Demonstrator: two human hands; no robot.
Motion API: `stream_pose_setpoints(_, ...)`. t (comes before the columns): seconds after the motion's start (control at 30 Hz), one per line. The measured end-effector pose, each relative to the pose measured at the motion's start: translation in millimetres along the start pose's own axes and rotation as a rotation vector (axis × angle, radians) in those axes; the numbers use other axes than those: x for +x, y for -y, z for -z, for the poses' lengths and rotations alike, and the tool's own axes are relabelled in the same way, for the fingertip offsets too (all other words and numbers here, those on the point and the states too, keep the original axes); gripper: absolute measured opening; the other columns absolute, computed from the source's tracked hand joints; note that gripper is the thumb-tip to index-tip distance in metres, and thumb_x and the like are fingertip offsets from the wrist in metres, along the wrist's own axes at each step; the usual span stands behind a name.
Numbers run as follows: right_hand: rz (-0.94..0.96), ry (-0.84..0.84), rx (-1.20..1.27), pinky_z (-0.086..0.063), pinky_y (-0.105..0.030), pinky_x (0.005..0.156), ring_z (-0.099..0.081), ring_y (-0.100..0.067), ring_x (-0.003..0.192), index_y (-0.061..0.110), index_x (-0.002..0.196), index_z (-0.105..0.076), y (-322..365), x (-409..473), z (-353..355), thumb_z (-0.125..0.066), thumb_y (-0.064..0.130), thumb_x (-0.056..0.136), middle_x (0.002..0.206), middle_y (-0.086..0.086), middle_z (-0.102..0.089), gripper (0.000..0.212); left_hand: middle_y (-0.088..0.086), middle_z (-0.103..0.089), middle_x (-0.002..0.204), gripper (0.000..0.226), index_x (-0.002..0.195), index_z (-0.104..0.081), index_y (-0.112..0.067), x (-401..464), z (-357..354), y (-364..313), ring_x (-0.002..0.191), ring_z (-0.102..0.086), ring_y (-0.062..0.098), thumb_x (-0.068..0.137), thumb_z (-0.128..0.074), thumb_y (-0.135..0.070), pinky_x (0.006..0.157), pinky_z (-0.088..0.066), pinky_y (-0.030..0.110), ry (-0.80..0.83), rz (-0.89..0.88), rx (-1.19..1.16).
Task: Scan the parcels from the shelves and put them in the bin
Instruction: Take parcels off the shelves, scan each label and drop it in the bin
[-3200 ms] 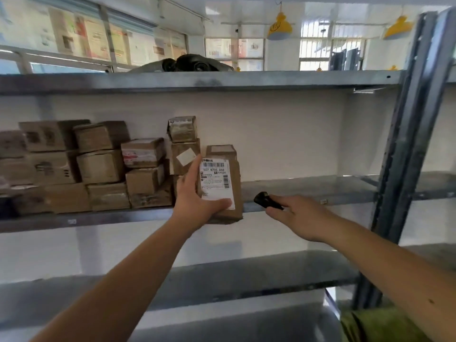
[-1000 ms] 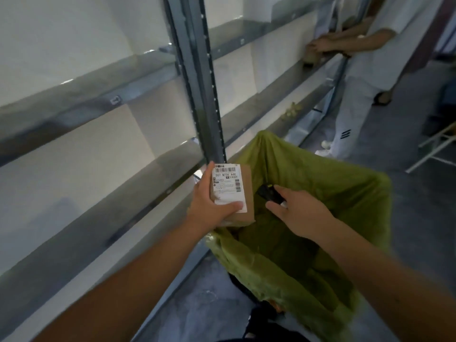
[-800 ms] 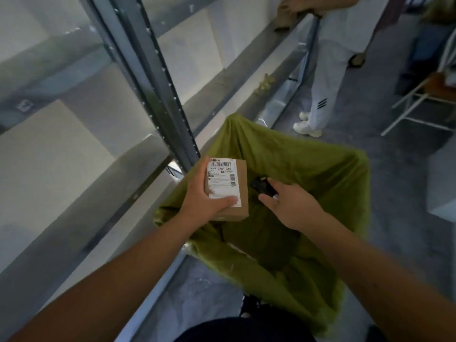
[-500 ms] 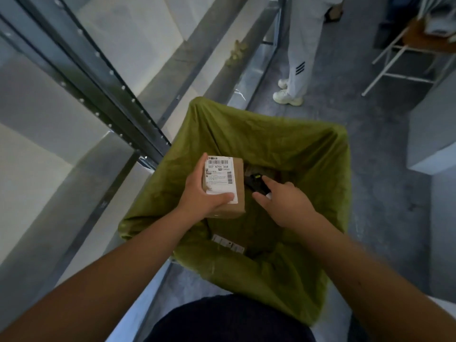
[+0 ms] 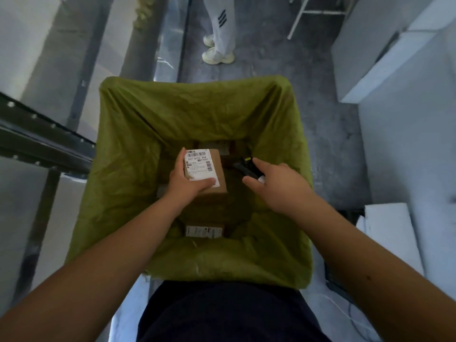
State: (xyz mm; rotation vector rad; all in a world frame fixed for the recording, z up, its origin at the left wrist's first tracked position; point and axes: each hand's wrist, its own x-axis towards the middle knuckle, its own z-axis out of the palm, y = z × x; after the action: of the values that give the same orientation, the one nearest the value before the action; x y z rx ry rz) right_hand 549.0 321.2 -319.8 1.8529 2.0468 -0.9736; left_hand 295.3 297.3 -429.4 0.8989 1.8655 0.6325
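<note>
Labelled brown parcel [image 5: 207, 172] over green-lined bin [image 5: 128, 149]

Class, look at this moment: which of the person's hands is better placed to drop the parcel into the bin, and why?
Left. The left hand already holds the parcel over the open green-lined bin, so it likely need only let go. The right hand is occupied gripping the scanner.
</note>
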Motion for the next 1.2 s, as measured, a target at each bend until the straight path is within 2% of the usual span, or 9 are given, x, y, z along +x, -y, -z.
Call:
stream_pose_setpoints(0.33,-0.260,-0.046,0.023,-0.050,-0.050,0.096,-0.054,-0.037,0.120,0.041,0.161,-0.025,-9.0,-6.4,-13.5,-0.041,0.073,0.098,0.136,-0.015,-0.053,0.073,0.002,-0.034,0.165,0.126,0.165,-0.011,-0.040,58.6,-50.9,19.6,0.150,-0.034,0.031,0.073,-0.095,-0.019,0.120,-0.035,0.052,0.285,0.080,0.024)
stream_pose_setpoints(0.43,-0.292,-0.049,0.056,-0.048,-0.048,0.097,-0.054,-0.037,0.120,0.038,0.162,-0.027,-15.8,-3.8,-14.4,-0.042,0.071,0.099,0.138,-0.016,-0.055,0.073,0.003,-0.035,0.165,0.126,0.167,-0.009,-0.032,74.4,-77.2,24.3,0.150,-0.035,0.028,0.075,-0.093,-0.014,0.121,-0.033,0.046,0.357,0.081,0.047)
stream_pose_setpoints(0.67,-0.354,0.002,0.060,-0.049,-0.051,0.099,-0.054,-0.039,0.122,0.040,0.161,-0.026,-27.4,1.3,-28.4,-0.041,0.073,0.098,0.140,-0.016,-0.053,0.072,0.007,-0.041,0.162,0.129,0.167,-0.003,-0.021,91.6,-144.7,52.7,0.146,-0.043,0.025,0.075,-0.093,-0.012,0.119,-0.037,0.041,0.427,0.151,-0.021)
stream_pose_setpoints(0.73,-0.369,-0.001,0.081,-0.051,-0.052,0.098,-0.055,-0.039,0.119,0.042,0.160,-0.026,-29.8,1.9,-35.4,-0.041,0.074,0.098,0.138,-0.016,-0.053,0.072,0.003,-0.041,0.158,0.123,0.167,0.001,-0.021,90.4,-160.9,54.5,0.143,-0.044,0.019,0.082,-0.088,-0.012,0.116,-0.035,0.033,0.436,0.186,-0.092)
stream_pose_setpoints(0.83,-0.378,-0.006,0.111,-0.052,-0.052,0.097,-0.056,-0.039,0.118,0.042,0.160,-0.026,-32.5,-1.4,-45.7,-0.042,0.074,0.098,0.136,-0.017,-0.052,0.072,0.007,-0.036,0.161,0.117,0.166,-0.002,-0.015,87.7,-177.6,57.5,0.143,-0.043,0.020,0.084,-0.085,-0.028,0.104,-0.032,0.019,0.387,0.120,-0.097)
stream_pose_setpoints(0.93,-0.384,-0.008,0.117,-0.053,-0.052,0.095,-0.058,-0.039,0.114,0.042,0.161,-0.026,-37.5,-3.1,-51.8,-0.041,0.074,0.098,0.134,-0.017,-0.053,0.073,0.014,-0.040,0.162,0.094,0.165,-0.014,-0.013,85.6,-185.5,64.1,0.145,-0.044,0.028,0.094,-0.075,-0.021,0.107,-0.035,0.025,0.345,0.107,0.019)
stream_pose_setpoints(1.07,-0.392,-0.029,0.158,-0.053,-0.052,0.096,-0.058,-0.039,0.114,0.042,0.161,-0.027,-44.9,-5.6,-54.4,-0.043,0.073,0.098,0.134,-0.017,-0.053,0.072,0.019,-0.054,0.150,0.054,0.153,-0.045,-0.003,89.9,-197.5,76.2,0.140,-0.051,0.038,0.102,-0.062,-0.008,0.112,-0.039,0.036,0.356,0.181,0.106)
stream_pose_setpoints(1.13,-0.391,-0.035,0.158,-0.053,-0.052,0.096,-0.058,-0.039,0.115,0.042,0.161,-0.027,-47.9,-7.9,-54.8,-0.044,0.073,0.097,0.134,-0.017,-0.053,0.072,0.019,-0.055,0.150,0.047,0.150,-0.050,-0.002,92.5,-199.3,76.8,0.139,-0.052,0.036,0.105,-0.059,-0.013,0.111,-0.040,0.036,0.406,0.249,0.250)
stream_pose_setpoints(1.2,-0.386,-0.037,0.157,-0.052,-0.052,0.097,-0.057,-0.039,0.117,0.042,0.160,-0.027,-51.2,-9.2,-54.7,-0.043,0.074,0.097,0.134,-0.017,-0.054,0.072,0.020,-0.048,0.156,0.046,0.154,-0.044,-0.001,93.0,-200.2,79.1,0.144,-0.046,0.035,0.111,-0.048,-0.017,0.111,-0.036,0.033,0.470,0.313,0.302)
